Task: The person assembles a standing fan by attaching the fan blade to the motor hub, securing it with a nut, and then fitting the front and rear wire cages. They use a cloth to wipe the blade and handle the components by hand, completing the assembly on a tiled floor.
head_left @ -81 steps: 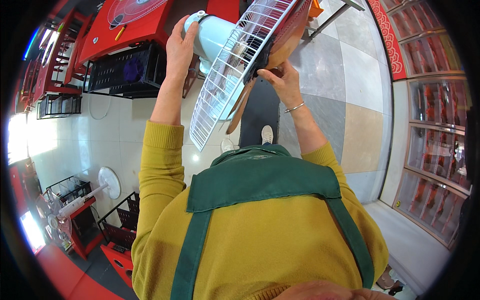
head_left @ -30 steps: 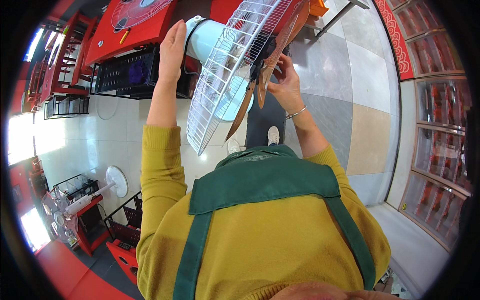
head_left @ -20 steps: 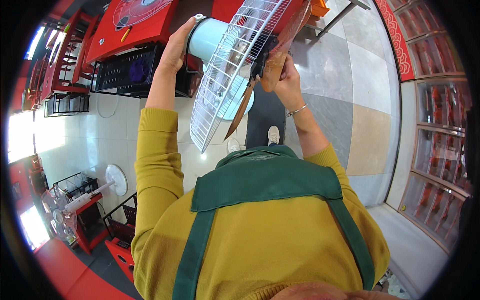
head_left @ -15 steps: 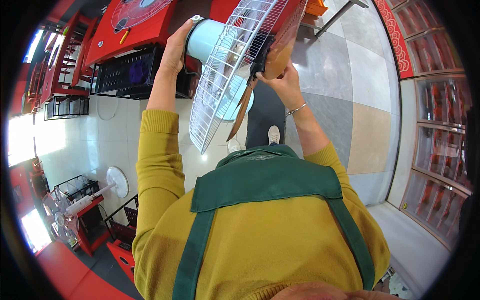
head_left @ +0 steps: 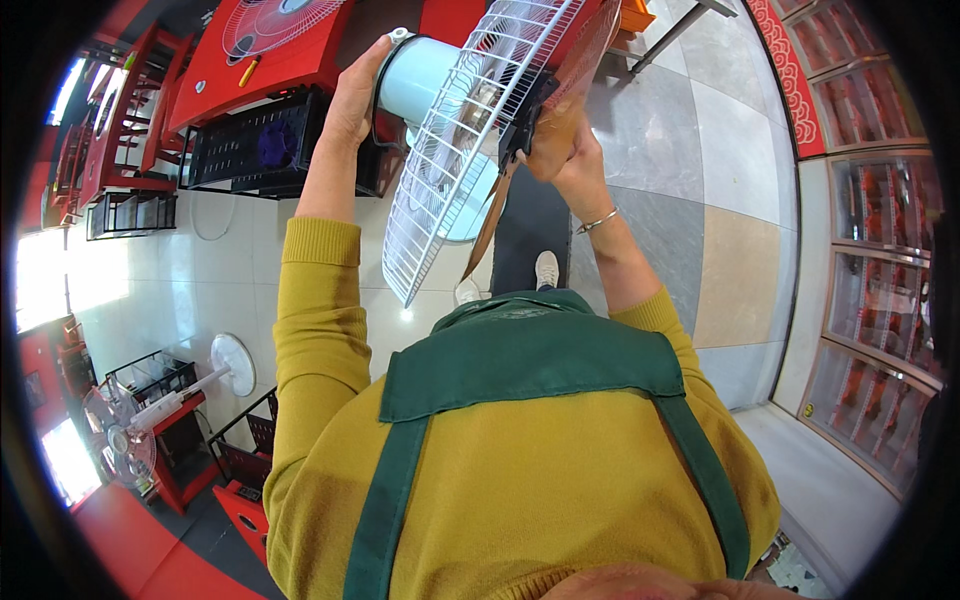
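A light-blue electric fan (head_left: 415,80) is tilted in front of me. Its white wire rear grille (head_left: 425,200) faces left and its front is uncovered. My left hand (head_left: 352,95) is closed round the back of the motor housing. On the open side, my right hand (head_left: 578,160) is closed at the brown see-through fan blades (head_left: 553,130), by their middle. Part of its fingers is hidden behind a blade. A black piece (head_left: 522,120) sits between the blades and the grille. The fan's round light-blue base (head_left: 468,205) shows below, partly behind the grille.
At upper left, a red table (head_left: 210,85) bears a round wire grille (head_left: 285,20) and a yellow-handled tool (head_left: 249,73). Under it stands a black crate (head_left: 225,150) holding purple cloth (head_left: 280,145). Another fan (head_left: 120,440) is at lower left. Glass-fronted shelves (head_left: 880,200) line the right.
The blades have turned a little, and my right hand has shifted slightly down with its fingers drawn in. The fan has tipped very slightly to the right; my left hand keeps its hold.
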A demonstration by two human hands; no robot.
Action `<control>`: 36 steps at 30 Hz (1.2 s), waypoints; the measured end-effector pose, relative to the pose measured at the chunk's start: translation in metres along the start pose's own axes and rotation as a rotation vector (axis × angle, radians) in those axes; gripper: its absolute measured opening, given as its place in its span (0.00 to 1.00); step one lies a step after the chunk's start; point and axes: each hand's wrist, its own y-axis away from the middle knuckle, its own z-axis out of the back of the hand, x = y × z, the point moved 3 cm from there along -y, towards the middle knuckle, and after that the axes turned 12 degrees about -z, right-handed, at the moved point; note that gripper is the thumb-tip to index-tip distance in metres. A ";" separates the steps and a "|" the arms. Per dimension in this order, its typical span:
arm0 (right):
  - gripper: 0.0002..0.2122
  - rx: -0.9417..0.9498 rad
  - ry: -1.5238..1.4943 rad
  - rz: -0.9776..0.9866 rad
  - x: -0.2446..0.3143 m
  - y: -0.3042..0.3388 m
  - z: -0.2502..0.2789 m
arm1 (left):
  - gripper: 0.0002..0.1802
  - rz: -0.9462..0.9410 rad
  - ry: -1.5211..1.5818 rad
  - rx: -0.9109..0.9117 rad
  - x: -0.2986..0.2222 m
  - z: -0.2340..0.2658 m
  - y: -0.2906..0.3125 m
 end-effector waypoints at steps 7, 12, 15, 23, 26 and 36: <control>0.35 -0.051 0.049 0.026 0.003 0.005 0.001 | 0.29 0.019 -0.007 -0.010 -0.002 -0.001 0.002; 0.31 -0.004 -0.061 -0.187 0.003 0.006 0.004 | 0.29 0.024 0.030 0.014 -0.002 -0.002 0.000; 0.29 -0.002 -0.127 -0.232 0.003 0.006 0.001 | 0.30 0.026 -0.026 -0.006 -0.001 0.000 0.000; 0.27 -0.009 -0.112 -0.166 -0.001 0.005 0.002 | 0.29 0.026 -0.020 -0.003 0.002 0.002 -0.003; 0.25 0.010 -0.232 -0.186 -0.006 0.004 0.001 | 0.29 0.021 -0.007 0.001 0.001 0.000 -0.003; 0.30 -0.017 -0.010 -0.117 0.003 0.009 0.006 | 0.31 -0.001 -0.081 -0.030 -0.004 -0.001 0.004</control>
